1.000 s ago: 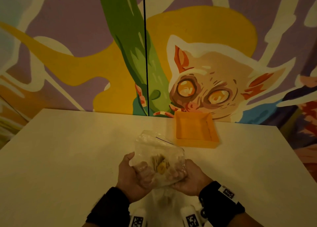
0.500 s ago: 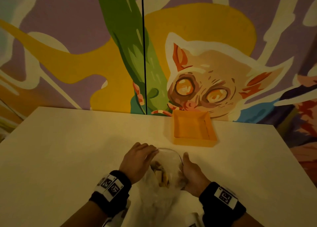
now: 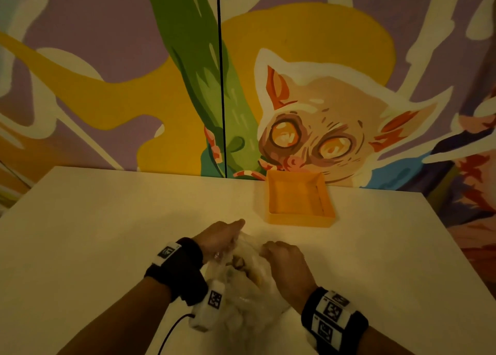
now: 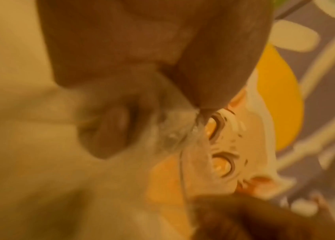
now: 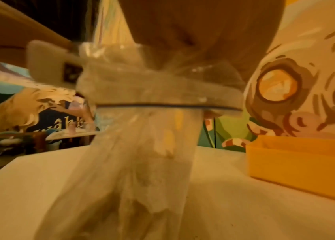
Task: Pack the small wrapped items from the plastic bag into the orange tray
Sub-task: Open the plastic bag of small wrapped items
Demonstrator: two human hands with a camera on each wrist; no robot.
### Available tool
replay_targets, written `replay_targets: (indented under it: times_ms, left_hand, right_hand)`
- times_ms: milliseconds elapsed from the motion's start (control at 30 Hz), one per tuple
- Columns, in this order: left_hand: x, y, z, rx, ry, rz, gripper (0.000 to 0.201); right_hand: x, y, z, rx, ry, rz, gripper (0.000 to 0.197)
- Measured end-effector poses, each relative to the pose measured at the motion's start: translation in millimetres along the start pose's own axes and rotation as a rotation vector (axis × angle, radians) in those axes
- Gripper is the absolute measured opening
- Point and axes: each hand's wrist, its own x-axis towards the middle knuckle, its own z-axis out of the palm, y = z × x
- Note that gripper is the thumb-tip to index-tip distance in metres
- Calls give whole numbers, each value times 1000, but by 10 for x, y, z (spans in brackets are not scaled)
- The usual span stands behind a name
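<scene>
Both hands — left hand [image 3: 221, 237], right hand [image 3: 285, 264] — pinch the plastic bag [image 3: 243, 282] mouth; a hard tug probably spills wrapped items [image 3: 237, 262] short of the orange tray [image 3: 299, 221].

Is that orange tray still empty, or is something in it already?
Empty: the orange tray shows only bare floor; the wrapped items remain in the plastic bag.

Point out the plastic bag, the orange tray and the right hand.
plastic bag [image 5: 142, 159]: right wrist view, on its clear wall below the dark seal line.
orange tray [image 3: 298, 218]: head view, on its near rim.
right hand [image 3: 288, 267]: head view, on the back of the hand, which grips the bag's top.
</scene>
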Motion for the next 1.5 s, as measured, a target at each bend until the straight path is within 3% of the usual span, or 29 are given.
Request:
replay_targets:
  times_ms: [67, 133, 167, 233, 300, 367, 433, 533, 633, 700, 767, 800, 867, 933, 1033, 1067, 1167, 1267, 1367, 1433, 1500]
  left_hand:
    - [-24, -76, 2, 261, 136, 246, 38]
    - [-76, -215, -20, 613, 170, 461, 53]
    - [-76, -288, -24, 791, 167, 525, 58]
    - [-59, -345, -18, 888, 167, 601, 45]
    - [42, -377, 12, 698, 186, 593, 22]
    - [110, -415, 58, 401, 126, 491, 30]
    - [105, -416, 149, 76, 22, 301, 36]
    - [50, -303, 271, -286, -58, 35, 41]
    - [4, -204, 296, -390, 17, -81, 42]
    - [12, -208, 245, -430, 66, -92, 42]
    - [49, -243, 182, -458, 148, -76, 45]
    - [53, -258, 163, -483, 185, -61, 46]
    - [68, -275, 151, -561, 249, -21, 49]
    - [90, -290, 142, -573, 318, 46, 50]
    - [147, -349, 107, -309, 454, 216, 32]
    - [146, -377, 88, -131, 493, 252, 26]
    - [119, -533, 21, 306, 507, 157, 44]
    - [42, -691, -15, 468, 498, 67, 28]
    - [-57, -747, -30, 538, 484, 16, 38]
    - [-104, -755, -4, 309, 449, -54, 38]
    - [-129, -766, 61, -173, 358, -66, 30]
  right_hand:
    - [54, 51, -4, 183, 22, 70, 25]
    - [76, 80, 21, 327, 55, 112, 28]
    - [80, 58, 20, 350, 61, 133, 29]
    - [84, 19, 40, 345, 31, 204, 36]
    - [91, -16, 70, 423, -5, 293, 48]
    - [131, -86, 71, 714, -6, 428, 54]
    - [179, -106, 79, 985, 1, 611, 54]
    - [200, -79, 65, 1218, -121, 772, 53]
    - [195, -66, 61, 1000, -241, 615, 76]
    - [139, -25, 11, 686, -219, 482, 74]
    - [55, 7, -78, 473, -207, 484, 75]
    - [4, 37, -121, 417, -269, 518, 78]
    - [-58, 73, -178, 445, -407, 585, 64]
    - [-67, 120, -170, 602, -306, 588, 39]
    - [-14, 188, -101, 685, 40, 619, 29]
    - [3, 203, -71, 667, 100, 623, 28]
    - [39, 198, 35, 648, 138, 652, 28]
    - [27, 82, 16, 657, -34, 716, 41]
    - [-49, -101, -171, 521, -365, 741, 60]
    - [-107, -192, -294, 422, -516, 727, 53]
    - [-103, -226, -334, 369, -526, 634, 35]
